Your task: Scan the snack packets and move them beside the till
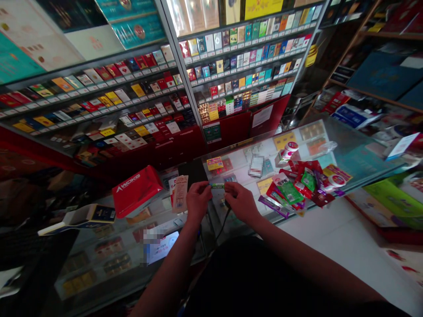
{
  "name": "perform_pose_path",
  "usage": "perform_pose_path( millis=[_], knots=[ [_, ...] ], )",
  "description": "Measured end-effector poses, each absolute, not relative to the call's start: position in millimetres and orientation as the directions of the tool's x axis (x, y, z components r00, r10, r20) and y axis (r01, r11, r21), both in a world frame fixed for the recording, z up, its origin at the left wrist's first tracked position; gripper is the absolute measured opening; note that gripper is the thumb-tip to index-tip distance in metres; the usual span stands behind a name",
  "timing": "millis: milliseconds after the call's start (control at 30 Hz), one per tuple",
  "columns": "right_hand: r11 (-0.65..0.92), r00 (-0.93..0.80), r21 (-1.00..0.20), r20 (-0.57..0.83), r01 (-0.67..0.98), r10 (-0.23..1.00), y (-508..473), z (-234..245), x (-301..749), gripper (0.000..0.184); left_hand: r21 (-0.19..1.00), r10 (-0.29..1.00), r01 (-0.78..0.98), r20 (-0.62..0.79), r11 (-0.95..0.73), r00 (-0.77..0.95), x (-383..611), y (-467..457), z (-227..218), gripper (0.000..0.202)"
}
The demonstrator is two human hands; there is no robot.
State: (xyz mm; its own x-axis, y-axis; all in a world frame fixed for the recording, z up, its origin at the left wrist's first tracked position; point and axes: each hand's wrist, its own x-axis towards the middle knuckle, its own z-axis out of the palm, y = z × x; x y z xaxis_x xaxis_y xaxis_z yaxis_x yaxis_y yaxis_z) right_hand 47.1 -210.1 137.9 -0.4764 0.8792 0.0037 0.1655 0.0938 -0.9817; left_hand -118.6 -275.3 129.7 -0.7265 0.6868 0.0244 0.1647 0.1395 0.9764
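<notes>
My left hand (197,201) and my right hand (242,201) are raised over a glass counter (346,154), close together. Both pinch the ends of a small green and white packet (217,186) held level between them. The fingers of each hand are curled in a pinch. A dark cord (225,220) hangs below my right hand. A heap of red and green snack packets (297,185) lies on the glass to the right of my right hand.
A red box (137,190) leans on the counter to the left, beside a card reader (82,218) and a lit screen (163,246). Shelves of cigarette packs (244,61) fill the wall behind. A small white jar (289,150) stands on the glass. Wooden shelving (373,57) stands at right.
</notes>
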Motion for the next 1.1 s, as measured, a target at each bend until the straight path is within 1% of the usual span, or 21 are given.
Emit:
perform_pose_path(
  millis=[167, 267, 467, 667, 800, 900, 967, 1100],
  knots=[
    [0.088, -0.424, -0.977, -0.003, 0.194, 0.906, -206, 139, 55, 0.037, 0.906, 0.705, 0.373, 0.133, 0.198, -0.697, -111, -269, 127, 0.017],
    [0.102, -0.399, -0.971, 0.008, 0.216, 0.917, -201, 138, 60, 0.037, 0.884, 0.716, 0.416, 0.148, 0.213, -0.682, -108, -264, 123, 0.017],
    [0.099, -0.341, -0.967, 0.014, 0.234, 0.940, -186, 139, 68, 0.041, 0.913, 0.758, 0.347, 0.069, 0.214, -0.649, -100, -251, 124, 0.023],
    [0.166, -0.293, -0.938, 0.074, 0.304, 0.953, -169, 139, 77, 0.043, 0.945, 0.823, 0.298, 0.058, 0.138, -0.565, -93, -237, 135, 0.029],
    [0.197, -0.276, -0.919, 0.102, 0.341, 0.956, -159, 131, 85, 0.045, 0.977, 0.870, 0.204, 0.047, 0.062, -0.490, -91, -224, 133, 0.032],
    [0.190, -0.258, -0.911, 0.097, 0.365, 0.961, -152, 120, 91, 0.045, 0.997, 0.898, 0.078, 0.025, 0.010, -0.439, -90, -213, 127, 0.035],
    [0.178, -0.250, -0.910, 0.085, 0.375, 0.964, -148, 113, 95, 0.044, 1.000, 0.915, 0.009, -0.005, 0.009, -0.404, -91, -205, 120, 0.036],
    [0.165, -0.258, -0.902, 0.062, 0.399, 0.964, -145, 101, 101, 0.045, 0.999, 0.930, -0.028, -0.052, 0.045, -0.363, -93, -196, 105, 0.037]
  ],
)
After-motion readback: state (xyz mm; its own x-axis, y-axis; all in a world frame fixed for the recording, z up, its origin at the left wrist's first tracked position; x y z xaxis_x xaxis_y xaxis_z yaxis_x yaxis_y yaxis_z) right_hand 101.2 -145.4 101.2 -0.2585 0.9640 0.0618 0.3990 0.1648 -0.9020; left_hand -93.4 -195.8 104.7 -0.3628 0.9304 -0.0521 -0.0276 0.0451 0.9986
